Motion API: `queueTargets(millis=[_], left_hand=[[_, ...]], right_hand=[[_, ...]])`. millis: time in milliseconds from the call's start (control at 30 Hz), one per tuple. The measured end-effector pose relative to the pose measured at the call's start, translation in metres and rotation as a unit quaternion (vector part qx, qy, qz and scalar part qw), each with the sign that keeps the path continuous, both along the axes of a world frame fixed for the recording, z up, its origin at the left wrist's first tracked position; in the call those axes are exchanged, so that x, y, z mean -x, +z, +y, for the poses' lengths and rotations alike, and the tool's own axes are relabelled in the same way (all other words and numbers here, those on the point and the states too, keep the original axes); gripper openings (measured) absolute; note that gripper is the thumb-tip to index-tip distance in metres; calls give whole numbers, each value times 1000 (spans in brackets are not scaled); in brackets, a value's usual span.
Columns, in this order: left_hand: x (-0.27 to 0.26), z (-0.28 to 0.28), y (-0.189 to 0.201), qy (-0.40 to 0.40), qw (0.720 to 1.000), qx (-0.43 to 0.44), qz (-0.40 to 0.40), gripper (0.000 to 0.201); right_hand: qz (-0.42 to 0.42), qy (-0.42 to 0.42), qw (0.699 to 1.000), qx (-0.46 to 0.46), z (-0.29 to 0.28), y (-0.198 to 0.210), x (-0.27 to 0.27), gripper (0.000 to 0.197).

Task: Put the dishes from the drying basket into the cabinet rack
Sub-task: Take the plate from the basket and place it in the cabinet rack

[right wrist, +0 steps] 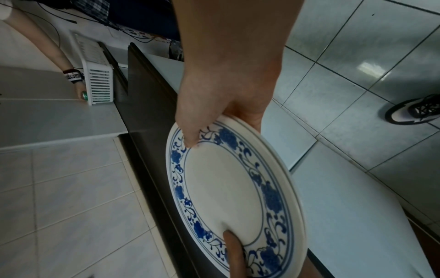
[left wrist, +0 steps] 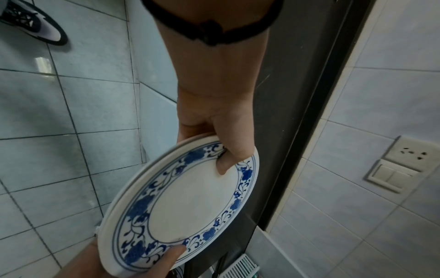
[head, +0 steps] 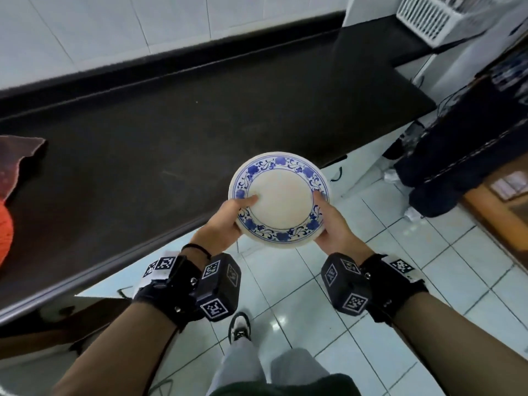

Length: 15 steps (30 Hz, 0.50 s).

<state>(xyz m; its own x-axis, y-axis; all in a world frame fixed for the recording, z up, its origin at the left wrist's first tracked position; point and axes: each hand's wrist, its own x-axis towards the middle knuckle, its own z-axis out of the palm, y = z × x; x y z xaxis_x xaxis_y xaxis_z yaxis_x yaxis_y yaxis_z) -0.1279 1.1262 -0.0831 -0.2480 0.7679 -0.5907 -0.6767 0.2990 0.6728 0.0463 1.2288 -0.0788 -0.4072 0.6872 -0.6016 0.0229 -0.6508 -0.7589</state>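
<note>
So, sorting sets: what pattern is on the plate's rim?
Blue floral scrollwork on the white plate, clearest from the right wrist.

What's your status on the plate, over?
Left hand and right hand both grip the blue-rimmed plate, thumbs on top. Plate held above the floor beside the dark counter. Cabinet rack not in view; nothing blocking.

Both hands' fingers hidden under plate [head: 279, 200], white basket [head: 437, 18] cut off at top edge, contents unseen
</note>
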Motion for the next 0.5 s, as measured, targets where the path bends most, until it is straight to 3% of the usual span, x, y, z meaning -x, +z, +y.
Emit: queueTargets(millis=[300,500], left_hand=[[-25,88,-24,8,1000,26,-3,38],[-65,139,-38,80,996,31,9,32]], right_hand=[[-23,48,998,15,101,-11,-23,38],[-65,195,979,8,183,-23,-49,41]])
